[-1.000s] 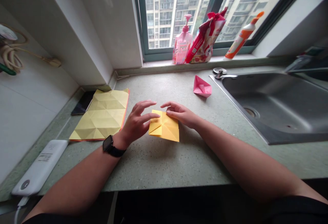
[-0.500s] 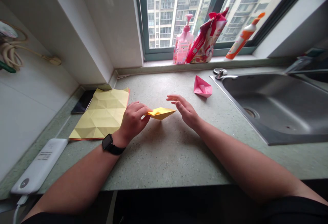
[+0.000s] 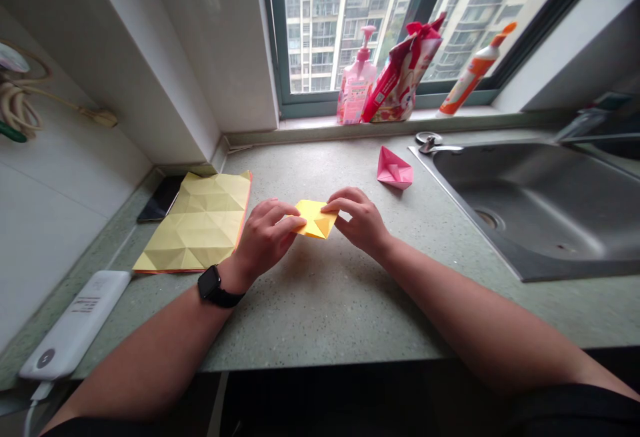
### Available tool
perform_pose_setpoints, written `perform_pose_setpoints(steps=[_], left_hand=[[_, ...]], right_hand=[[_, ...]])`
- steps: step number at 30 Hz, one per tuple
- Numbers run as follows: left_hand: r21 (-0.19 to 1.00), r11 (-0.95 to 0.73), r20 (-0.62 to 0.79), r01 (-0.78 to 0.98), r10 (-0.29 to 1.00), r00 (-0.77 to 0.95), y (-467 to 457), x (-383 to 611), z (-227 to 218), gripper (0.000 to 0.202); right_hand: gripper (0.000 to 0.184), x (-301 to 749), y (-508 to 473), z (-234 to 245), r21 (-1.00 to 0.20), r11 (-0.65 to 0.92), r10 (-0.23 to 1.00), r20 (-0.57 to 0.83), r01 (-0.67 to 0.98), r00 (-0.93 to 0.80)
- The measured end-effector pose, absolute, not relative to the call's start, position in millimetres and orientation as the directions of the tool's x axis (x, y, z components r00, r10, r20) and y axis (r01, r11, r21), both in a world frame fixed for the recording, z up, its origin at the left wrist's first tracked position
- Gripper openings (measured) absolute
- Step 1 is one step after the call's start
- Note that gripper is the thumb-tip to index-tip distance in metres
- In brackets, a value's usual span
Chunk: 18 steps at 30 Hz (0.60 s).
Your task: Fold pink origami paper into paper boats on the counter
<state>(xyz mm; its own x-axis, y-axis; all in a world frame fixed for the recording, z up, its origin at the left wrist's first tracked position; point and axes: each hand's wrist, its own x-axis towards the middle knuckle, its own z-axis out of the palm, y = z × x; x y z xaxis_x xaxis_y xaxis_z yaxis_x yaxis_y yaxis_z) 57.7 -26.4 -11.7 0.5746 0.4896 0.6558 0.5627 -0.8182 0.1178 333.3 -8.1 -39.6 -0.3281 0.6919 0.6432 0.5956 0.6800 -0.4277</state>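
A folded yellow paper piece [image 3: 315, 218] is held above the middle of the counter, its creased face turned up toward me. My left hand [image 3: 267, 233] pinches its left end between thumb and fingers. At the opposite end, my right hand [image 3: 361, 220] closes its fingers on the right edge. Beyond my right hand stands a pink folded paper boat [image 3: 395, 171], touched by neither hand. Creased pale-yellow paper sheets [image 3: 200, 220], with an orange edge showing beneath, lie left of my left hand.
A dark phone [image 3: 159, 198] lies partly under the sheets. The white power bank [image 3: 77, 323] with a cable rests at the left edge. On the right is a steel sink [image 3: 500, 250]. A pink pump bottle [image 3: 356, 93], red bag [image 3: 405, 77] and orange-white bottle [image 3: 473, 77] line the windowsill.
My right hand, apart from the yellow paper before, has closed on its right end. The paper has tilted from a pointed boat-like side view to show a flatter face.
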Motion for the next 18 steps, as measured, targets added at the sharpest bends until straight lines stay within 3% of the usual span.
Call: perform_pose_setpoints(steps=[7,14,18], left_hand=[[0.229,-0.777,0.396,0.586,0.624,0.674,-19,57,-26,0.034],[0.343,-0.749,0.375,0.566,0.662,0.649,-21,57,-26,0.027],[0.412,-0.747,0.384,0.521,0.661,0.645,-23,58,-25,0.03]], right_hand=[[0.026,337,-1,-53,-0.372,0.643,0.764,0.373,0.67,-0.526],[0.04,334,-8,-48,-0.355,0.705,0.709,0.366,0.614,-0.603],[0.025,333,-11,-41,-0.383,0.734,0.679,0.399,0.561,-0.616]])
